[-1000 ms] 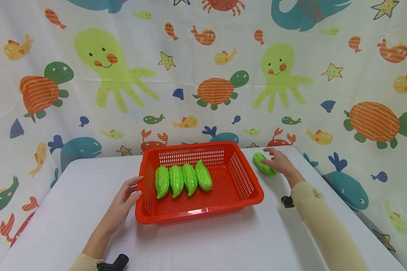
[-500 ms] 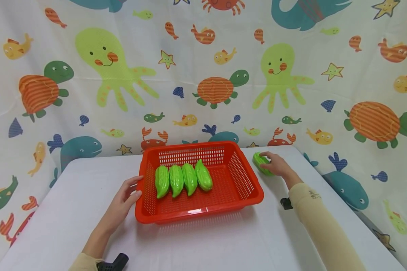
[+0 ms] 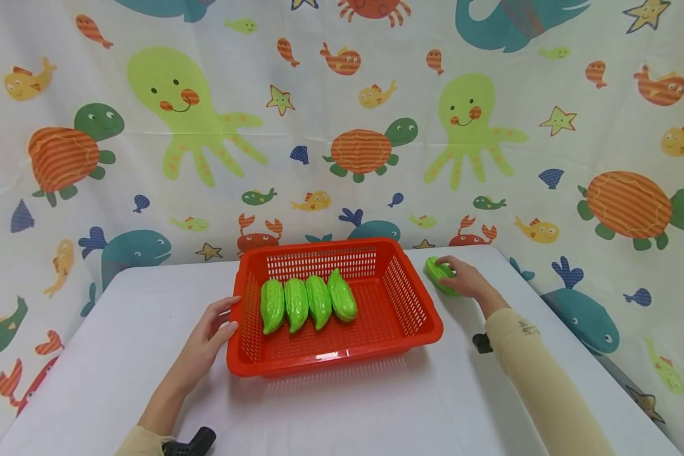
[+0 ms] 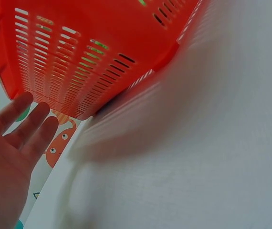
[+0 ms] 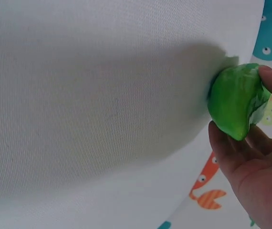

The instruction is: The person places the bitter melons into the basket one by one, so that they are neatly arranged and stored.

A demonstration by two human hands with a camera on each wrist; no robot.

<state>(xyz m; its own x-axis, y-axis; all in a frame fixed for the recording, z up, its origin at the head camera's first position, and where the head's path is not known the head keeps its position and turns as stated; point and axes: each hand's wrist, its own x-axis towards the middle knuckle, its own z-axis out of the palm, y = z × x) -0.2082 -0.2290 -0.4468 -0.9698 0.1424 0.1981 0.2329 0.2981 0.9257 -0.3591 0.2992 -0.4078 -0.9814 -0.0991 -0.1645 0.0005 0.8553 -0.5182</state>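
Note:
Near the back right of the table, my right hand grips a green bitter melon with the thumb on one side and the fingers on the other. The right wrist view has the pointed end of this bitter melon close up, low over the white cloth. A red plastic basket stands mid-table, holding several more bitter melons side by side towards its left. My left hand is at the basket's left rim, fingertips touching or very near it. Extended, spread fingers show beside the slotted wall.
A white table lies beneath everything, with its right edge close to the right forearm. Behind it hangs a curtain printed with sea animals. Small dark wrist cameras sit on both wrists.
My right hand has moved slightly left onto the bitter melon, and its fingers have closed around it. The left hand and the basket stay where they were.

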